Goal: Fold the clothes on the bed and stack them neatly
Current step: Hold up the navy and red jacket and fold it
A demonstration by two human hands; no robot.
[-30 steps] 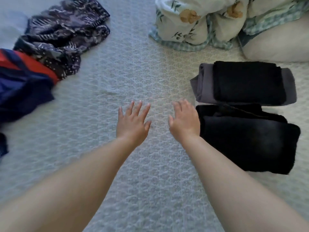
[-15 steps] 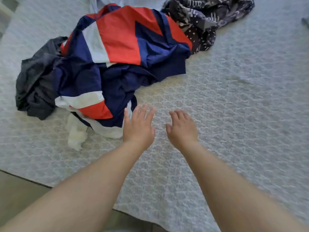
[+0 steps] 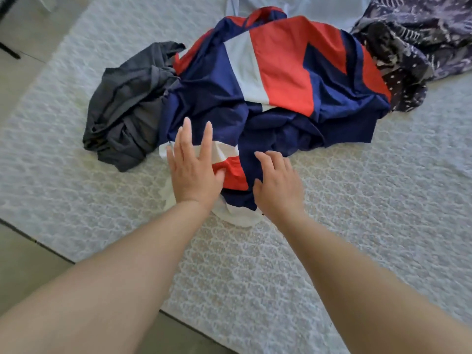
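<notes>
Over the near edge of a crumpled navy, red and white garment [image 3: 268, 80], both bare hands reach forward with palms down. Left hand [image 3: 192, 172] is spread wide, its fingers [image 3: 205, 140] straight and lying across the white and red stripe of the cloth, the thumb resting by the red patch; it holds nothing. Right hand [image 3: 278, 185] sits just beside it, fingers relaxed and slightly bent, their tips on a navy fold; whether they press the fabric or only hover on it cannot be told, and nothing is gripped. Between and below the two wrists a white piece of cloth [image 3: 237, 217] pokes out from under the garment onto the bed

That garment lies unfolded in a heap on the pale, lace-patterned bedspread [image 3: 357, 226], well in from the bed's near edge. Touching its left side is a rumpled dark grey garment [image 3: 127, 106], also unfolded. Against its right side, at the upper right, lies a dark patterned garment [image 3: 413, 47] with pale dots and prints, bunched and partly cut off by the frame. Beyond the heap, at the top, a pale blue fabric [image 3: 319, 8] shows. Bare floor [image 3: 28, 254] appears at the left, past the bedspread's edge
</notes>
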